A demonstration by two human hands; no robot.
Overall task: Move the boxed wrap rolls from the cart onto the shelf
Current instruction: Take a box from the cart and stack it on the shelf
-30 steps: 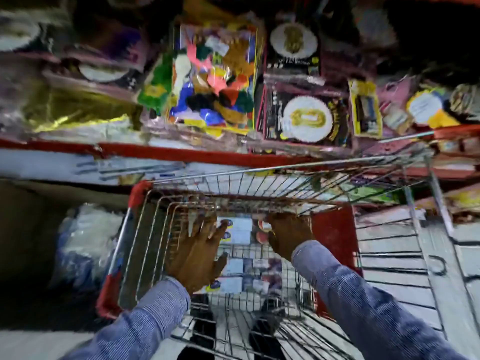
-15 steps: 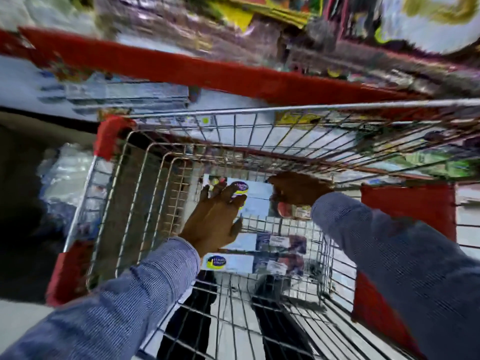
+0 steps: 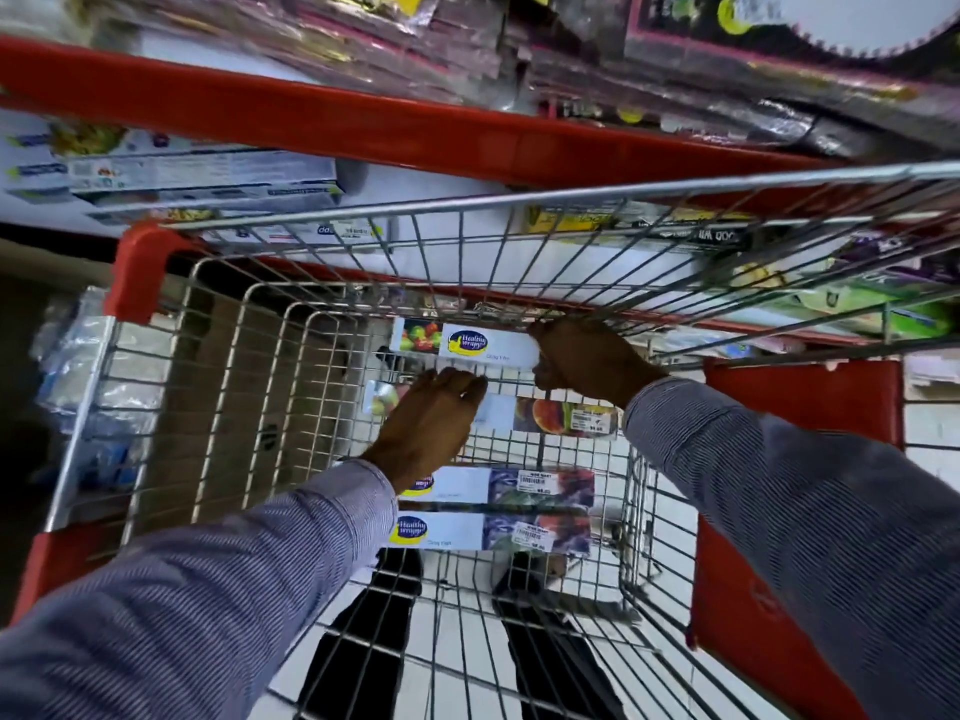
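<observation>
gripping the far wrap box [image 3: 467, 344], right hand [image 3: 587, 362] curls closed; left hand [image 3: 434, 426] lies spread flat in wire cart [image 3: 291, 356].

The cart [image 3: 291, 324] fills the middle of the frame, with the shelf [image 3: 363, 132] across the top. Four boxes lie crosswise in the cart, one below another: the top box [image 3: 467, 343], second box [image 3: 566, 417], third box [image 3: 519, 488] and bottom box [image 3: 488, 532]. The right hand [image 3: 587, 363] sits at the top box's right end; the left hand [image 3: 431, 423] lies over the second box's left part. More boxes [image 3: 197, 174] lie on the shelf at upper left.
</observation>
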